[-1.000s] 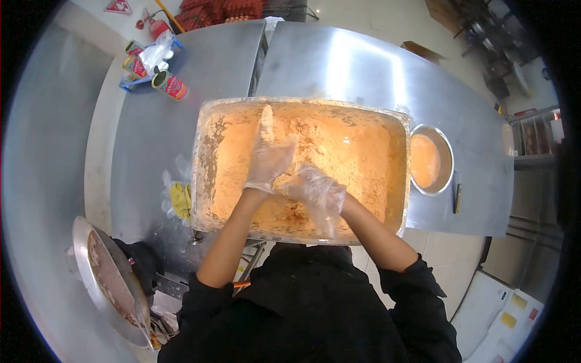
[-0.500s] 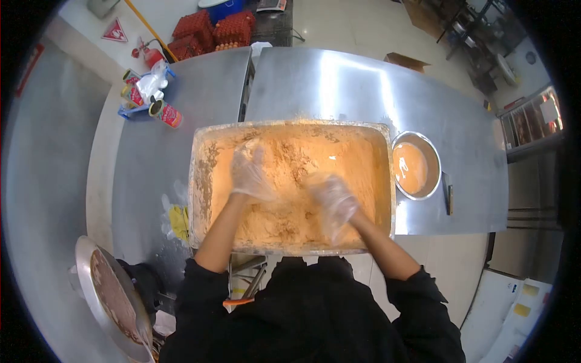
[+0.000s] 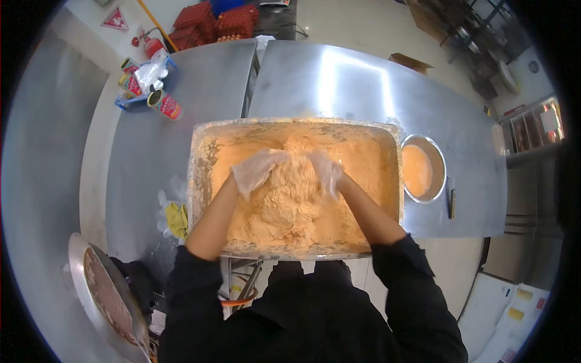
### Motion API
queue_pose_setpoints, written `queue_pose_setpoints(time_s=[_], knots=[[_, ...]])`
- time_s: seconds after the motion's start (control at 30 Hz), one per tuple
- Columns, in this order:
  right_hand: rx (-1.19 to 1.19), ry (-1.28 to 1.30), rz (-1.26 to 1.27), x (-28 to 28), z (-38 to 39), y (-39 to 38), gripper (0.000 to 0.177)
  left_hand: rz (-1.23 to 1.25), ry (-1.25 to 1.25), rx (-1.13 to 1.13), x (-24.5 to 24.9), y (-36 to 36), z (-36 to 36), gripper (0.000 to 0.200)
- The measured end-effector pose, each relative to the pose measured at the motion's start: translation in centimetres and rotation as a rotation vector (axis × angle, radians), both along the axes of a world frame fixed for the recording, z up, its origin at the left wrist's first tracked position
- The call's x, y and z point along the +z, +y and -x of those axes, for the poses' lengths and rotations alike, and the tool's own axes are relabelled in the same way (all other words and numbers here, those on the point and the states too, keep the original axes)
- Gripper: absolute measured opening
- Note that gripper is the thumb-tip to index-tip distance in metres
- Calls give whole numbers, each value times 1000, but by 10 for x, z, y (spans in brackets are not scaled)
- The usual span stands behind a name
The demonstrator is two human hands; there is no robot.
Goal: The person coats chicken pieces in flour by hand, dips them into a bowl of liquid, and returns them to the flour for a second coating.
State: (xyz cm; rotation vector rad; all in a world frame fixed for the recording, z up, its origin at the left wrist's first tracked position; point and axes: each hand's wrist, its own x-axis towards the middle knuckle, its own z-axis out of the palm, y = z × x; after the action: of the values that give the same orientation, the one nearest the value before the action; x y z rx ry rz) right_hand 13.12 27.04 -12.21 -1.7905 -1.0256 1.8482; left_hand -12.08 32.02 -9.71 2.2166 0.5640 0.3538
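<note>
A deep rectangular metal tub (image 3: 401,181) holds a crumbly, orange-tan floury mixture (image 3: 284,209). Both hands wear clear plastic gloves and meet over a raised heap of it, near the tub's middle. My left hand (image 3: 259,170) cups the heap from the left, fingers curved into the mixture. From the right, my right hand (image 3: 327,172) closes in on the same heap, its fingers partly buried. Loose mixture between the hands is smeared by motion, as if falling. The fingertips are hidden in it.
Right of the tub stands a round metal pot (image 3: 443,175) of orange liquid, with a knife (image 3: 451,199) beside it. A yellow cloth (image 3: 177,219) lies at left. Cans and a plastic bag fill a blue basket (image 3: 128,103). A large pan (image 3: 82,257) is at lower left.
My hands, earlier apart and lower in the tub, have come together farther forward. A mound of mixture now rises between them. The camera view has shifted slightly.
</note>
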Motion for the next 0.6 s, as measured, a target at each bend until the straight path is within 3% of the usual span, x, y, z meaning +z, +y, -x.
queue_pose_setpoints(time_s=[0.03, 0.07, 0.13, 0.2, 0.3, 0.4, 0.5, 0.6], knots=[[173, -148, -98, 8, 6, -9, 41, 148, 33, 49, 12, -6, 9, 69], [357, -308, -209, 20, 12, -21, 38, 501, 140, 265, 27, -21, 14, 77], [636, -514, -452, 56, 24, -55, 32, 847, 331, 438, 44, -34, 27, 85], [823, -635, -811, 98, 34, -90, 27, 827, 497, 354, 54, -37, 47, 86], [1277, -623, -550, 103, 32, -103, 32, 431, 370, 482, 102, -76, 30, 86], [1325, -593, -402, 72, 34, -104, 47, -178, 667, 280, 38, -104, 49, 82], [1096, -536, -386, 57, 46, -80, 59, -166, 1120, -58, 33, -81, 22, 87], [1167, -756, -530, 21, 62, -48, 60, -318, 669, 181, -2, -76, 39, 75]])
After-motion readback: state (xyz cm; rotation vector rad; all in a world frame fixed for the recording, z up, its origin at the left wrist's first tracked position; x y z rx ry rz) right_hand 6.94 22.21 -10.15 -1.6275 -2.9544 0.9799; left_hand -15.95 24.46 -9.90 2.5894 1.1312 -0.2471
